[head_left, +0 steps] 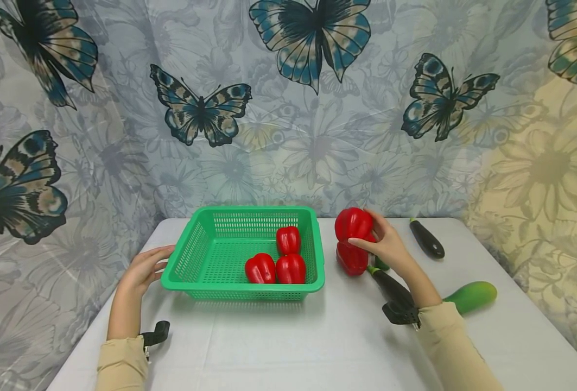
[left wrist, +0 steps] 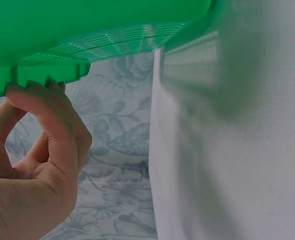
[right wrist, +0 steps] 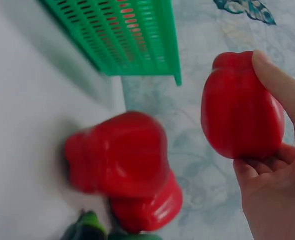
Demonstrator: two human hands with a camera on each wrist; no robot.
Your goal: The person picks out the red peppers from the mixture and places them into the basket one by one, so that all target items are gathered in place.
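Observation:
My right hand [head_left: 383, 241] grips a red bell pepper [head_left: 353, 224] between thumb and fingers. In the right wrist view this pepper [right wrist: 240, 107] is raised, with the thumb near one end and fingers under the other. Two more red bell peppers lie below, a nearer one [right wrist: 132, 155] partly covering another [right wrist: 150, 207]. At the left, my left hand [head_left: 144, 267] touches the rim of a green plastic basket [head_left: 244, 288]. Its bent fingertips meet the rim's outer edge in the left wrist view. Inside the basket's right side sit three red bell peppers [head_left: 290, 269].
An eggplant [head_left: 393, 288] lies under my right forearm, and another eggplant [head_left: 427, 239] is farther back right. A green, elongated vegetable [head_left: 474, 296] rests right of my right sleeve. Butterfly-patterned cloth [head_left: 317, 146] hangs behind the white table [head_left: 268, 347].

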